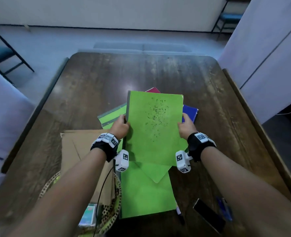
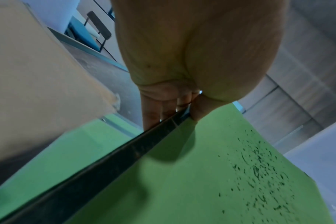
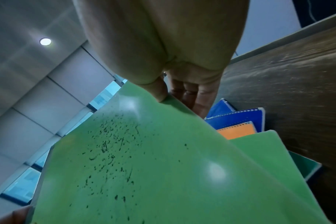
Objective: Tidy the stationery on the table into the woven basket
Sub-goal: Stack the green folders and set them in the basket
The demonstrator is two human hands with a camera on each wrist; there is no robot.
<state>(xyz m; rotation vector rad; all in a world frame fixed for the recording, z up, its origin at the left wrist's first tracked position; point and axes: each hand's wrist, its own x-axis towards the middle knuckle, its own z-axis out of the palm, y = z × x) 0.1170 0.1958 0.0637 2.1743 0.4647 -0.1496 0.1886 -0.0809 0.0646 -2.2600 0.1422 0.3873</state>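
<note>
Both hands hold up a green notebook (image 1: 155,127) speckled with black ink marks, above the middle of the table. My left hand (image 1: 120,124) pinches its dark spine edge (image 2: 125,156), thumb on the cover and fingers (image 2: 153,109) behind. My right hand (image 1: 185,124) pinches the opposite edge, its thumb (image 3: 159,92) on the cover. Under it lie more green notebooks (image 1: 146,190), a blue spiral notebook (image 1: 190,113), an orange one (image 3: 238,131) and a maroon one (image 1: 153,90). The woven basket (image 1: 110,218) sits at the near left, partly hidden by my left forearm.
A flattened cardboard sheet (image 1: 83,151) lies left of the pile, over the basket. A black phone (image 1: 209,215), blue pens (image 1: 225,209) and a marker (image 1: 179,213) lie near the table's front right. Chairs stand beyond the dark wooden table (image 1: 141,74).
</note>
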